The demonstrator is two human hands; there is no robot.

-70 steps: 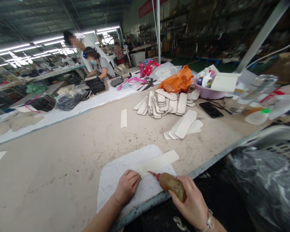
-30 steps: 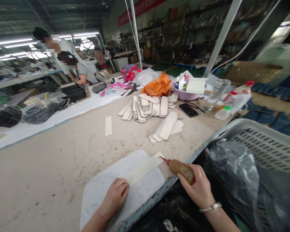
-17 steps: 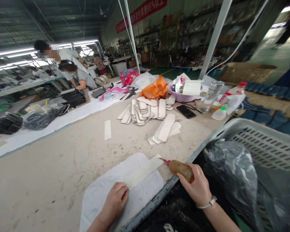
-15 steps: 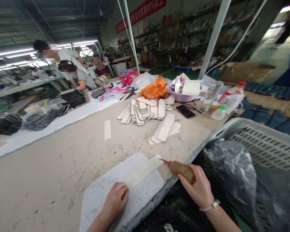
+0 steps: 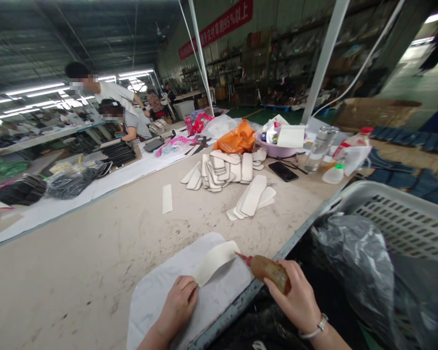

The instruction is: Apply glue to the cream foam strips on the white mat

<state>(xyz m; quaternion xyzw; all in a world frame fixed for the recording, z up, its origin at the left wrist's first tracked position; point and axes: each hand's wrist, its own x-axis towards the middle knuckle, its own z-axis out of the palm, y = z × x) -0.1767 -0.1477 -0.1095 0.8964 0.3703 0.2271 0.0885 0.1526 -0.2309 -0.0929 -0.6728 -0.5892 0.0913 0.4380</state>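
A person's two bare hands work at the near edge of a beige, scuffed counter [image 5: 105, 248]. The left hand [image 5: 180, 299] has its fingers curled together and closed on the near end of a long white strip [image 5: 214, 261]. The strip bows upward in a shallow arch over a rounded white sheet [image 5: 156, 301] that lies flat on the counter. The right hand [image 5: 294, 294], with a silvery bracelet [image 5: 316, 328] at its wrist, is wrapped around a brown squeeze bottle [image 5: 270, 273]. The bottle is tilted, its thin red nozzle [image 5: 244, 257] pointing at the far end of the strip; whether the tip touches it, I cannot tell.

Farther back on the counter lie a fanned stack of white pieces [image 5: 253, 197], a larger jumbled pile [image 5: 224, 170] with dark edges, and one lone piece [image 5: 167, 198] off to the left. Behind the pile is a crumpled orange bag [image 5: 237, 138], with a purple basin [image 5: 277, 149] beside it. A black phone [image 5: 283, 171] lies near a clear bottle [image 5: 317, 150]. To the right, a grey slotted basket [image 5: 405, 206] holds crumpled plastic [image 5: 361, 253]. Across the room, two people [image 5: 118, 109] lean over dark stacked pieces [image 5: 119, 152].
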